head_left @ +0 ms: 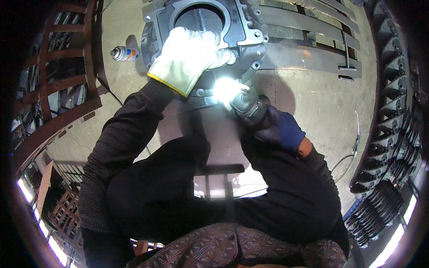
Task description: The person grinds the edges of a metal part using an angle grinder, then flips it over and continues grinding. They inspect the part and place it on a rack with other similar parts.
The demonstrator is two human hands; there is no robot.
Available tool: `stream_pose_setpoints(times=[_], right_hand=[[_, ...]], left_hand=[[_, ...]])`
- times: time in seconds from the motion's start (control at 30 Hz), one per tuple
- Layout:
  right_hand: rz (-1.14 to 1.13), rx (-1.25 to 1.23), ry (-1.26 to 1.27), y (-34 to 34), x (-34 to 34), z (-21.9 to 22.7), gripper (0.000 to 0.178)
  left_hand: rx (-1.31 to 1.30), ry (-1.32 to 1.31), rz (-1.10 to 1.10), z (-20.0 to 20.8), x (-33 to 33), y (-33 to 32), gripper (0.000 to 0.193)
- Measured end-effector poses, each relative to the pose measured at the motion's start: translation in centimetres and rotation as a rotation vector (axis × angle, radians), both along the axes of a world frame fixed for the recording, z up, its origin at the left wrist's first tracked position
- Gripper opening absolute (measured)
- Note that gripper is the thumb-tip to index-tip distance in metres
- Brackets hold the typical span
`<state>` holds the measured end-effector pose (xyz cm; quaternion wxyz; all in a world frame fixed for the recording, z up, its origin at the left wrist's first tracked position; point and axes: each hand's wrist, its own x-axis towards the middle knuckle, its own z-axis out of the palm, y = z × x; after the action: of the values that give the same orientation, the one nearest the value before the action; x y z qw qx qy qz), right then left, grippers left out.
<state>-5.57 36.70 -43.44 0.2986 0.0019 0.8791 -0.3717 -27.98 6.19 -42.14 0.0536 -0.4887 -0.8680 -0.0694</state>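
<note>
At top centre: grey metal casting (237, 33) w/ large round bore (199, 18), bolt lugs (255, 66) round its edge. White-gloved L hand (187, 56) rests on casting's near-left side, fingers bent; can't tell whether it grips. R hand (281, 129) (dark blue glove, orange cuff (305, 147)) is wrapped round a dark hand tool (248, 107), bright white glare (225, 91) at tool's front, just beside casting's near edge. Spray can (125, 54) (white, orange, blue) on pale floor (321, 102), L of casting. To R, grey slatted metalwork (304, 56) w/ T-shaped bar (346, 53) near its R end. Outermost: brown lattice rack (67, 54) at L; long row of dark metal parts (389, 107) at R.
</note>
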Motion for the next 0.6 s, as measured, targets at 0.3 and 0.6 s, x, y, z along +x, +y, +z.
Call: stream_pose_setpoints(times=[0.3,0.6], right_hand=[[0.051,0.078,-0.106,-1.0,-1.2,0.3,0.081],[0.012,0.098,-0.062,-1.4,-1.2,0.4,0.078]], left_hand=[[0.004,0.013,-0.033,0.0,-0.3,0.7,0.034],[-0.021,0.007,-0.027,-0.3,-0.3,-0.1,0.033]])
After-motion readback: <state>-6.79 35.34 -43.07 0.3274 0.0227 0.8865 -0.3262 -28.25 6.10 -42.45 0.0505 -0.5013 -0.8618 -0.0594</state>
